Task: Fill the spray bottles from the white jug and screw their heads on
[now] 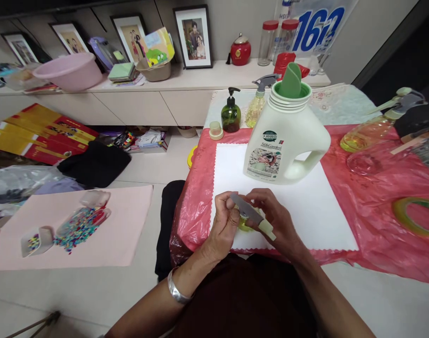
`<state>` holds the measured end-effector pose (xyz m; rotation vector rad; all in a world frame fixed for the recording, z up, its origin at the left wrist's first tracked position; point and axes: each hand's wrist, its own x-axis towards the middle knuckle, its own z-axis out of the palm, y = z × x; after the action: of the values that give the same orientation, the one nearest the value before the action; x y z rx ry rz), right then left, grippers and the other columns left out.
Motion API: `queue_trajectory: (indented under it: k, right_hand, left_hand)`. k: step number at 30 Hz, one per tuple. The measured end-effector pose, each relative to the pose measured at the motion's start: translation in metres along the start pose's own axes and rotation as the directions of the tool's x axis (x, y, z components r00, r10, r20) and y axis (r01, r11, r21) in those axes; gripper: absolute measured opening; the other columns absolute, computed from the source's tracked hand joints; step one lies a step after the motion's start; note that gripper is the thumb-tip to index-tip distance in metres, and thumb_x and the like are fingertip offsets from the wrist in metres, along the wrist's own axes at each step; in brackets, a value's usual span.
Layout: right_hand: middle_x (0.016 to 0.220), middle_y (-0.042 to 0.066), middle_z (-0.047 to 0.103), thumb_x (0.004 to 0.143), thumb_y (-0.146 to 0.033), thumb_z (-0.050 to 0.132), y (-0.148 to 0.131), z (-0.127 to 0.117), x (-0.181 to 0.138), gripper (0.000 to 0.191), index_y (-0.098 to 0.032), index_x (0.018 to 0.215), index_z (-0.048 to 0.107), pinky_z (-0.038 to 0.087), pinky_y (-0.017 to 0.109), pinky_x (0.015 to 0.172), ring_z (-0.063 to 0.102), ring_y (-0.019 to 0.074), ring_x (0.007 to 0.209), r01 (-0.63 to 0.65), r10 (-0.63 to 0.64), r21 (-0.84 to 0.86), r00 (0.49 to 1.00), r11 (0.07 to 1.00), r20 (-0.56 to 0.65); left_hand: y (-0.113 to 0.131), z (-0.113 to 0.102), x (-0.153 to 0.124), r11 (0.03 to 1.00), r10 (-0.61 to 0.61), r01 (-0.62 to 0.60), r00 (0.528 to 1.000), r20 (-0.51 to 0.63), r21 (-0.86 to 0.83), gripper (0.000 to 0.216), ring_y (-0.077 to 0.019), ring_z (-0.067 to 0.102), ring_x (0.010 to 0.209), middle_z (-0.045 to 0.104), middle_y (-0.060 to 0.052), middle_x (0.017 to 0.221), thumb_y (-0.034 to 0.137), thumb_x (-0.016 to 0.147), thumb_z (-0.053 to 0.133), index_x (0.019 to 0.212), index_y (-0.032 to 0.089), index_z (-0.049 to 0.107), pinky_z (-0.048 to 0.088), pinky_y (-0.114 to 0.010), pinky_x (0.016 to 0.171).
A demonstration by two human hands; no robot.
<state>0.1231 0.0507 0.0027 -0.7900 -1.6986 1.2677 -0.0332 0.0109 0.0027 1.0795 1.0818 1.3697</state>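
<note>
A spray bottle with a grey trigger head [248,210] and a pale nozzle is between my hands, over the near part of a white scalloped sheet [313,216]. My left hand [224,223] is closed on the back of the spray head. Around its other side, below the nozzle, curls my right hand [278,219]; its fingertips are partly hidden. Only a little of the bottle's yellow-green body shows beneath the head. Just beyond stands a large white SükGarden jug [288,126], with a green scoop-like piece [291,80] upright in its mouth.
Behind the jug stand a green pump bottle [231,114], a pale cap [216,130] and another spray bottle [257,105]. A spray bottle [369,131] and a tape roll [418,215] are at right on red plastic [383,239]. Small coloured pieces [79,230] lie on a pink sheet at left.
</note>
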Motion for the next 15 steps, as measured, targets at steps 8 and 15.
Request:
queue_trajectory:
  k: [8, 15]
  right_hand:
    - [0.133, 0.01, 0.054, 0.1, -0.053, 0.052, 0.003, -0.028, 0.017, 0.043, -0.035, 0.137, 0.064, 0.045, 0.044, 0.109, 0.052, 0.0247, 0.128, -0.013, -0.011, 0.075, 0.95, 0.997, 0.312]
    - [0.117, 0.006, 0.058, 0.083, -0.03, 0.079, 0.016, -0.003, 0.01, 0.029, -0.032, 0.11, 0.072, 0.051, 0.04, 0.093, 0.056, 0.0232, 0.113, 0.045, -0.045, 0.114, 0.999, 0.992, -0.006]
  left_hand:
    - [-0.001, -0.001, 0.0, 1.0, 0.004, -0.004, 1.0, 0.008, 0.027, 0.037, -0.0194, 0.063, 0.099, 0.063, -0.005, 0.114, 0.055, 0.098, 0.054, 0.121, 0.028, 0.044, 0.052, -0.037, 0.088]
    - [-0.005, -0.004, -0.004, 0.995, -0.048, 0.05, 0.998, -0.031, 0.087, 0.035, -0.0163, 0.06, 0.095, 0.059, -0.004, 0.116, 0.052, 0.101, 0.049, 0.127, 0.028, 0.044, 0.051, -0.032, 0.084]
